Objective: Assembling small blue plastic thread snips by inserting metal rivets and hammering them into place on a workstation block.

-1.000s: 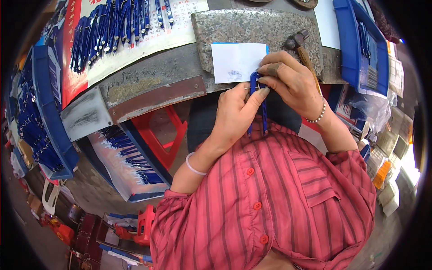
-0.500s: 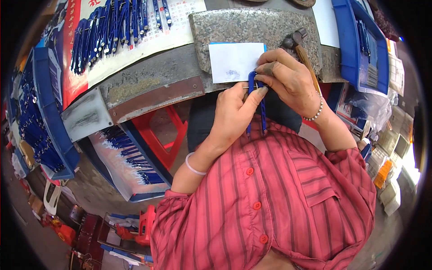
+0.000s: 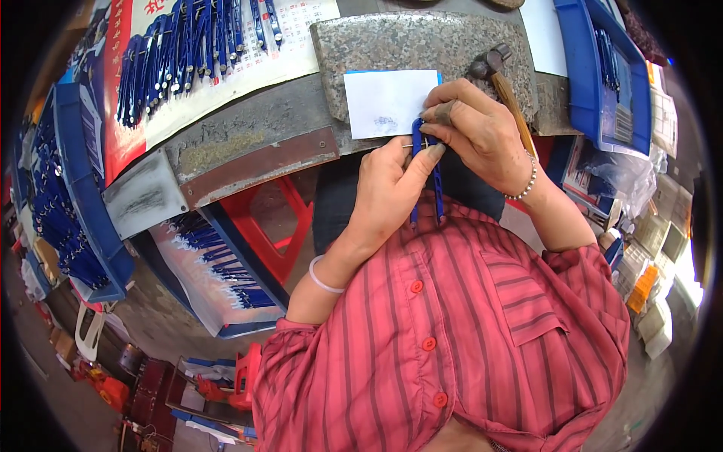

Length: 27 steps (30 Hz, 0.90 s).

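My left hand [image 3: 385, 187] and my right hand [image 3: 482, 132] meet at the table's front edge around a blue drawing compass [image 3: 438, 188]. Its two thin legs hang down, slightly apart, over my shirt. Left thumb and fingers pinch it below the head, where a thin metal pin sticks out to the left. The right fingertips are closed on its top, partly hiding the joint. Just behind my hands lies a white paper pad [image 3: 388, 98] with a bluish smudge. A hammer [image 3: 514, 102] with a wooden handle rests right of my right hand, its head on the stone slab [image 3: 407, 41].
Many blue compasses [image 3: 162, 64] lie on a printed sheet at the far left. Blue bins with similar pieces stand at the left [image 3: 83, 181] and far right [image 3: 599, 75]. An open drawer [image 3: 248, 328] holds more below the table. A red stool [image 3: 282, 226] is underneath.
My hands and the compass keep nearly the same pose. The whole view has shifted slightly, with the pad and slab appearing a little farther left.
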Motion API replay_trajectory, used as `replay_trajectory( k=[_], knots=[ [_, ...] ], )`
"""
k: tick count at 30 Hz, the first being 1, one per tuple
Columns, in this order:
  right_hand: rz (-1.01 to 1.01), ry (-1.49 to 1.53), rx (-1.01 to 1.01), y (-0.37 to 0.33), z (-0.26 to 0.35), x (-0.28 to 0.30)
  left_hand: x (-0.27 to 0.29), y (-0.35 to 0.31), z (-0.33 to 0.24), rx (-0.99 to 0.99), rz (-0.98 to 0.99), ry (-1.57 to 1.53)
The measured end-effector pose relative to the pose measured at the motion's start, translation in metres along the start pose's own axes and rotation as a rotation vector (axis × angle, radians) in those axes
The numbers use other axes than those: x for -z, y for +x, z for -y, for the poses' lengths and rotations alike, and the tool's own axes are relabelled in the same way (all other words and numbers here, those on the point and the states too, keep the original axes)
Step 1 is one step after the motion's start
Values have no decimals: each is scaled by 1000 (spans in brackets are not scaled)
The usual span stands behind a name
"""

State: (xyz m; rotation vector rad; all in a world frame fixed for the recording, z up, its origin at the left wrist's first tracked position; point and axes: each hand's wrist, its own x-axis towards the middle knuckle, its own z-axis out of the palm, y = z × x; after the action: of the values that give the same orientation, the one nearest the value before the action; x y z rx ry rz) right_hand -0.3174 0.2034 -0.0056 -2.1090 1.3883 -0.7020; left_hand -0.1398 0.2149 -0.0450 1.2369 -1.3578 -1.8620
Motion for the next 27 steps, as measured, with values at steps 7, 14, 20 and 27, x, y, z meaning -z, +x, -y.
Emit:
replay_trajectory(
  k=[7, 14, 20, 27],
  knots=[
    [15, 25, 7, 5, 4, 3, 0, 0, 0, -5, -2, 10],
    [-27, -42, 67, -2, -1, -6, -1, 0, 4, -2, -8, -7],
    [-140, -1, 16, -13, 7, -3, 0, 0, 2, 6, -11, 3],
    [44, 299, -370, -53, 33, -9, -3, -2, -1, 18, -10, -77]
  ],
)
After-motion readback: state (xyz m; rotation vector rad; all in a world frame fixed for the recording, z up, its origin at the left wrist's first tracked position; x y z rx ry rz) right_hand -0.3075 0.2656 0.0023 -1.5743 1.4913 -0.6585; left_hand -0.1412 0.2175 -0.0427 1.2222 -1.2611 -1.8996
